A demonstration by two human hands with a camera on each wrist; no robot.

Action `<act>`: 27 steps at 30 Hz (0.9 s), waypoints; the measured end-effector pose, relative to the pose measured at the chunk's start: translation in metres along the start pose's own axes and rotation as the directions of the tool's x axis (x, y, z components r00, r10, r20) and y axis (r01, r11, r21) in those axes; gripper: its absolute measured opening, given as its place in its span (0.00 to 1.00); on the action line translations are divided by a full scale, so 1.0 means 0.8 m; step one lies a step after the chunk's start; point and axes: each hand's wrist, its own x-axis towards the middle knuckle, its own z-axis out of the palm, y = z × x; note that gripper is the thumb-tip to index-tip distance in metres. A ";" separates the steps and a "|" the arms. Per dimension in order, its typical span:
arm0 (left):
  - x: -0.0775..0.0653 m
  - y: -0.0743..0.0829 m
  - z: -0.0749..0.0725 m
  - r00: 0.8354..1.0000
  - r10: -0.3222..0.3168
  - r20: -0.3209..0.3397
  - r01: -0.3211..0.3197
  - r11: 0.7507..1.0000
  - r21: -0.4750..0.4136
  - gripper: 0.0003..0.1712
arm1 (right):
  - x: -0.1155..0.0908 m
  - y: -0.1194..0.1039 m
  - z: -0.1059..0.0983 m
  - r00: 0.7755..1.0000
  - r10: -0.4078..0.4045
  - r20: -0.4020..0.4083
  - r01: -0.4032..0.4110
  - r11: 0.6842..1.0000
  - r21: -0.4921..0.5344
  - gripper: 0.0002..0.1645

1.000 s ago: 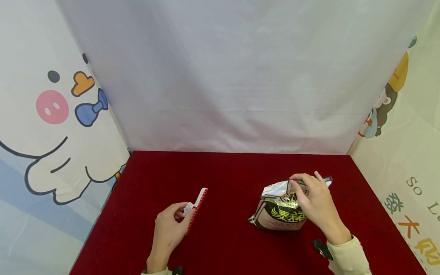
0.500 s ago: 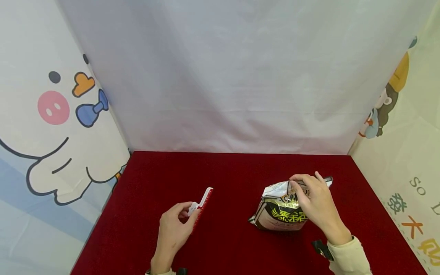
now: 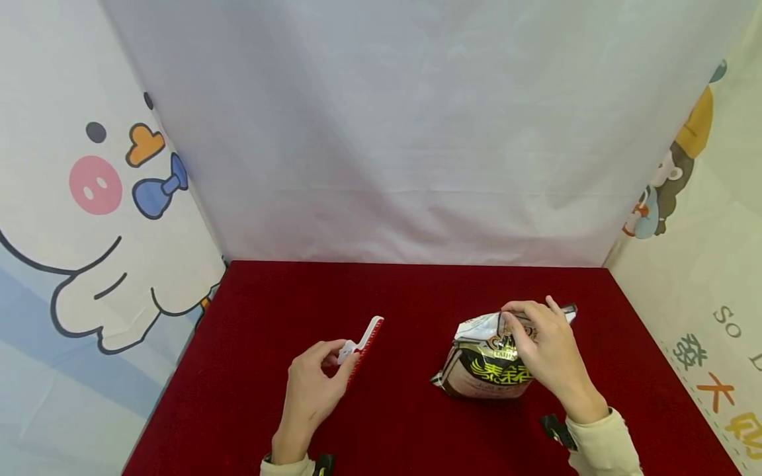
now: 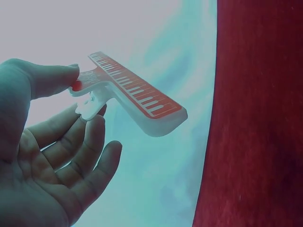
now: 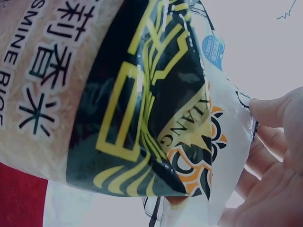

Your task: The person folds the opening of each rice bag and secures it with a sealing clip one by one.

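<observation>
My left hand (image 3: 313, 387) pinches the handles of a wide clip (image 3: 372, 329), white on one side and red on the other. In the left wrist view the clip's (image 4: 135, 90) long bar shows piano keys, with the thumb on one handle and fingertips on the other. To the right, my right hand (image 3: 550, 354) grips the folded top of a bag of jasmine rice (image 3: 485, 367), which stands on the table. Close up in the right wrist view, the bag (image 5: 109, 109) shows rice through its clear part, and the thumb lies at the white top edge.
Dark red cloth covers the table (image 3: 309, 297). A pale curtain (image 3: 381, 132) rises along its back edge. Printed curtains border both sides, with a cartoon animal (image 3: 172, 277) at left and lettering at right.
My left hand has moved to the right and slightly away from me with the clip, nearer the rice bag. The right hand and the bag have stayed in place.
</observation>
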 end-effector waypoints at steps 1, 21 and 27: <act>0.001 0.002 0.001 1.000 0.001 0.001 -0.001 1.000 -0.002 0.14 | 0.000 0.000 0.000 1.000 0.001 0.000 -0.001 1.000 0.001 0.07; 0.012 0.027 0.018 0.995 0.095 0.009 -0.095 0.995 -0.039 0.12 | 0.001 0.000 -0.002 1.000 -0.002 0.004 0.002 1.000 -0.007 0.07; 0.014 0.034 0.027 0.991 0.137 0.001 -0.137 0.990 -0.036 0.14 | 0.000 0.000 -0.003 1.000 0.000 0.004 0.000 1.000 -0.011 0.07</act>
